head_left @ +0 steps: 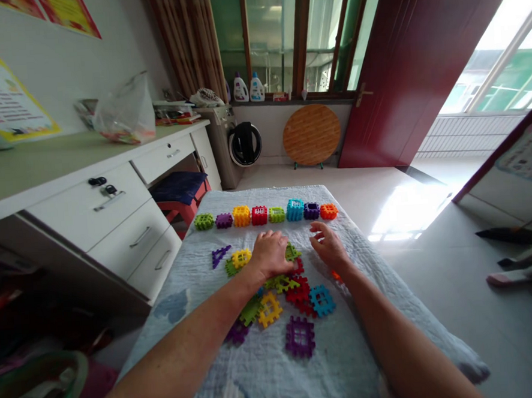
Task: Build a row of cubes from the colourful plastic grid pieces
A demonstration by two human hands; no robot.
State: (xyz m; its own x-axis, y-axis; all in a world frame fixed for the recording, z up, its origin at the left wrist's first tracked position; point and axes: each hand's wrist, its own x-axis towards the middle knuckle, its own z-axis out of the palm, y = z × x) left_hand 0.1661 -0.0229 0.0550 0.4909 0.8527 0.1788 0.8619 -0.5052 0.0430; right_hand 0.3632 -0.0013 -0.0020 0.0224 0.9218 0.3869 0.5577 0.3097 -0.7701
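My left hand (270, 254) lies palm down over a loose pile of plastic building pieces, fingers stretched forward and partly hiding the pieces under it. Around it are a yellow piece (241, 259), green pieces (281, 283), red pieces (300, 293), an orange-yellow square frame (269, 310) and a blue square frame (321, 301). A purple window-like piece (300, 337) rests nearer to me. To the right of the pile, my right hand (328, 246) is held with fingers apart and slightly bent, nothing visible in them. An orange piece (337, 276) shows partly beside that wrist.
A row of assembled cubes (259, 215) in several colours runs along the far side of the cloth-covered table (189, 342). One purple triangle (220, 256) lies left of the pile. White drawers (128, 231) and a stool (179, 189) stand at the left.
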